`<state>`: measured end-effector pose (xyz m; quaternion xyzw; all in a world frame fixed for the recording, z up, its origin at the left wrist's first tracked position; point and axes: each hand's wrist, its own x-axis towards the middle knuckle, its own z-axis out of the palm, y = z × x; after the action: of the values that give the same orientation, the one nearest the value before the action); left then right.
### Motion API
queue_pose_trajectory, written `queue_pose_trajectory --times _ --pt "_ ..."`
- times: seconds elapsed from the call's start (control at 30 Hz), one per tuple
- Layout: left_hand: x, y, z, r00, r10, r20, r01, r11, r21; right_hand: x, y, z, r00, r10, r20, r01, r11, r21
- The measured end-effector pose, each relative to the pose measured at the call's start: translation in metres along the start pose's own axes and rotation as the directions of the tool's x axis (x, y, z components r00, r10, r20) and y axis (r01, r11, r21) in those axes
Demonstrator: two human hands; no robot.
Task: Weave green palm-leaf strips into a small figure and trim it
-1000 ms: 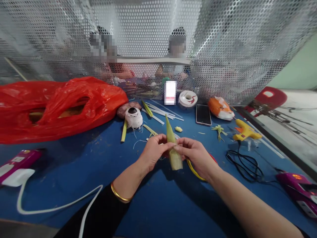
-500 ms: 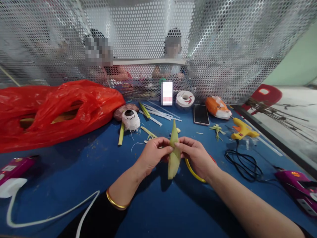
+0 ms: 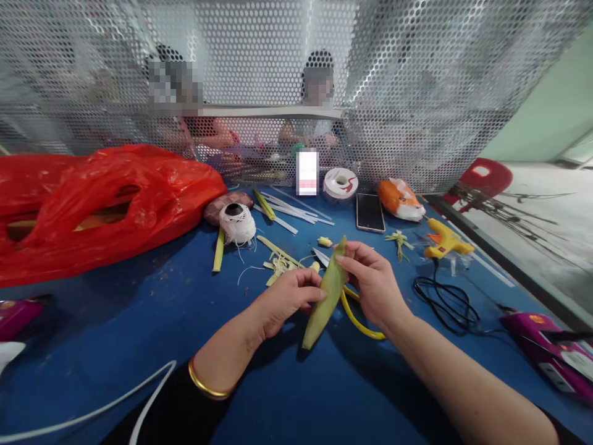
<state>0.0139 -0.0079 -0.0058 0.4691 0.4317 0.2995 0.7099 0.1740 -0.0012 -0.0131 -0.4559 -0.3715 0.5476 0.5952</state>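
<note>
A pale green corn husk leaf, pointed at its upper end, is held between my two hands above the blue table. My left hand pinches its left edge near the middle. Higher up, close to the tip, my right hand grips it between thumb and fingers. Beneath lie scissors with yellow handles, partly hidden by the leaf and my right hand. Shredded husk scraps are beyond my left hand, and a small yellowish piece lies farther back.
A red plastic bag fills the left. White thread, white strips, a ribbon roll and a phone lie at the back. On the right are a yellow glue gun and a purple power strip. Perforated mesh stands behind.
The leaf has tilted, its tip now leaning right and its lower end left. My right hand has slid up toward the tip, and more of the scissors shows. The view has shifted slightly.
</note>
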Motion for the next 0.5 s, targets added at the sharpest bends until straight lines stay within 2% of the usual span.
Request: queue_pose_trajectory --times 0.13,0.27,0.37,0.5 --pt "-0.0003 -0.0025 0.002 0.997 -0.064 0.047 0.065 0.998 -0.017 0.0018 0.0018 -0.0013 0.999 0.01 -0.033 -0.011 1.0 -0.015" --pt "-0.0001 -0.0033 0.0017 0.996 -0.088 0.029 0.087 0.996 0.03 0.0043 0.004 -0.0018 0.998 -0.005 -0.059 0.004 1.0 -0.008" --pt "0.0014 -0.0023 -0.0006 0.997 -0.064 -0.033 0.064 0.998 0.007 0.0033 0.0031 -0.0013 1.0 0.025 0.018 -0.025 1.0 -0.015" --pt "0.0033 0.0021 -0.0055 0.985 -0.011 -0.175 -0.01 0.993 -0.118 -0.003 -0.0006 0.0001 0.967 0.179 0.181 -0.162 0.981 -0.105"
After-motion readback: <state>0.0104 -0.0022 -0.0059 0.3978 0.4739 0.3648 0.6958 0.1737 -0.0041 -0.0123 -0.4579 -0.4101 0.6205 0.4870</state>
